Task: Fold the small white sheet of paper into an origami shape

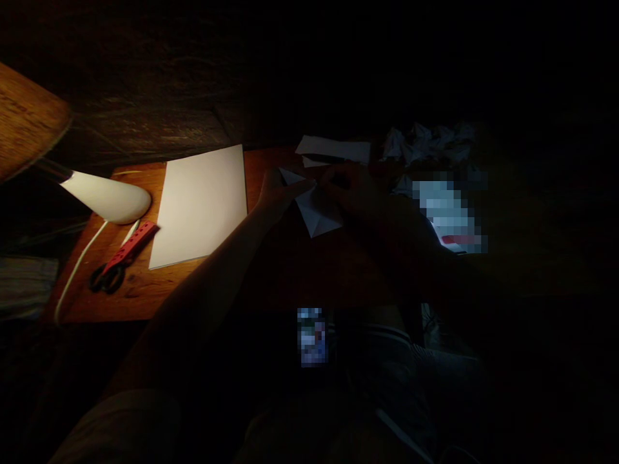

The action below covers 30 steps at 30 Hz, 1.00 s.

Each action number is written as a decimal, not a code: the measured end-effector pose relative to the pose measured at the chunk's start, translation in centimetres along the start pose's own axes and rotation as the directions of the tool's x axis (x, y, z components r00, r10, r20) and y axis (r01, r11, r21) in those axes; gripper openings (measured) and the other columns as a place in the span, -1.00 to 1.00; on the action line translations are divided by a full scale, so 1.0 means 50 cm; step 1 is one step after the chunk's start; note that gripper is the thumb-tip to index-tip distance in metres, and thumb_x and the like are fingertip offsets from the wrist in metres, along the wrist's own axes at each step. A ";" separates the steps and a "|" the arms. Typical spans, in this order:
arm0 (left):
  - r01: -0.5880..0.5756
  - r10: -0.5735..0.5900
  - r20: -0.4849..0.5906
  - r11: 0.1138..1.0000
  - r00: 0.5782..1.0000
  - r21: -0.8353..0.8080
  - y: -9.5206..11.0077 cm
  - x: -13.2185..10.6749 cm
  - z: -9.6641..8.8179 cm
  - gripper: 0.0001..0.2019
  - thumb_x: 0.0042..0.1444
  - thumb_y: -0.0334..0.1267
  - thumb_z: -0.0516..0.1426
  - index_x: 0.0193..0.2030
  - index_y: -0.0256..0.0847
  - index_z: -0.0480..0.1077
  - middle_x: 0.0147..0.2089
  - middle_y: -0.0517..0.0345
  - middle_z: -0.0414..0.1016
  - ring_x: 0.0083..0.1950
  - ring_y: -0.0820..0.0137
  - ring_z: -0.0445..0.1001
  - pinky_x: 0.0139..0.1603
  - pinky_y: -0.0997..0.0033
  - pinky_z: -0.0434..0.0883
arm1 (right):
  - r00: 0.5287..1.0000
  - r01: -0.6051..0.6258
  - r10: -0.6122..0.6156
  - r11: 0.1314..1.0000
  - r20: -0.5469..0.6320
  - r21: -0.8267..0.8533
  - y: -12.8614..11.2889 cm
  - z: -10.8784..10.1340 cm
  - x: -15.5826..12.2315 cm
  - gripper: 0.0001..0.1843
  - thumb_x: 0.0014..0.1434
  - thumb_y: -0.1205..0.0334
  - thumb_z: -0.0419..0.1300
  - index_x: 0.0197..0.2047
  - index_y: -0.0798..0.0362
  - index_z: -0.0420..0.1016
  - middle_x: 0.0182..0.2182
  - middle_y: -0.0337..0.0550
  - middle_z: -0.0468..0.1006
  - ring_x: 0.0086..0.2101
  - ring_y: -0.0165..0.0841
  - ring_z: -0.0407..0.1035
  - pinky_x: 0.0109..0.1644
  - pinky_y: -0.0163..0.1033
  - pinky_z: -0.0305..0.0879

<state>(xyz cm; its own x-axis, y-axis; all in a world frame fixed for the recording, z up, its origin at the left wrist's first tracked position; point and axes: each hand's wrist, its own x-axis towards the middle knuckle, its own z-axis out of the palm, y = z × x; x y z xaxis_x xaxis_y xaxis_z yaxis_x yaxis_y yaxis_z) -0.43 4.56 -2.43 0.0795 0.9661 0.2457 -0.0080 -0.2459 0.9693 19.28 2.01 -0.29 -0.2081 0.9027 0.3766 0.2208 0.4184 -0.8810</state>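
Observation:
A piece of folded white paper [316,216], creased toward a pointed lower end, is held between my two hands above the wooden table. My left hand [278,193] grips its left edge, with the thumb lying across the sheet. On the other side my right hand [345,183] has its fingers closed at the paper's upper right edge. Deep shadow hides most of the right fingers. Just behind the hands lie white paper strips [338,149].
Left on the wooden table [193,290] are a stack of white paper [200,206], a red-sheathed pair of black-handled scissors [123,258] and a lamp [104,196] with its cord. Several folded paper pieces [425,145] stand at back right. Two lit, blurred screens [447,216] glow right and below.

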 end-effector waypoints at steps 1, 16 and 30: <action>-0.002 0.002 0.009 1.000 1.000 0.002 0.003 -0.001 0.000 -0.65 -0.15 -0.17 0.57 -0.44 -0.18 0.50 -0.43 0.16 0.49 -0.32 0.32 0.56 -0.39 0.42 0.43 | 1.000 0.009 -0.009 1.000 0.000 -0.005 0.002 0.000 0.000 -0.78 0.22 0.20 0.33 -0.45 -0.04 0.46 -0.41 -0.20 0.57 -0.31 -0.30 0.39 -0.12 -0.17 0.34; 0.029 -0.029 -0.053 1.000 0.998 -0.011 0.009 -0.005 0.008 -0.74 -0.09 -0.27 0.52 -0.41 -0.18 0.53 -0.43 0.15 0.53 -0.29 0.29 0.60 -0.32 0.39 0.47 | 0.999 -0.026 0.025 0.999 -0.029 -0.032 -0.009 0.007 0.003 -0.72 0.22 0.06 0.33 -0.45 -0.02 0.43 -0.45 -0.22 0.51 -0.34 -0.33 0.34 -0.22 -0.21 0.26; 0.040 -0.062 -0.126 0.985 0.990 -0.169 -0.006 0.018 -0.003 -0.68 0.02 -0.17 0.51 -0.43 -0.17 0.45 -0.44 0.22 0.48 -0.31 0.35 0.55 -0.20 0.34 0.47 | 0.986 -0.165 0.168 0.977 -0.015 0.131 0.019 0.001 0.000 -0.78 0.24 0.20 0.34 -0.42 -0.01 0.45 -0.46 -0.29 0.48 -0.40 -0.39 0.35 -0.25 -0.24 0.30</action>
<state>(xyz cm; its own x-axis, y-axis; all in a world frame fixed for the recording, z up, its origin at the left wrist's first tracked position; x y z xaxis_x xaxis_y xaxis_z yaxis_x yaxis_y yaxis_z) -0.49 5.52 -2.49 -0.0463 0.9817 0.1848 -0.1736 -0.1901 0.9663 19.43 2.41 -1.12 -0.1536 0.9617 0.2270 0.1250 0.2468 -0.9610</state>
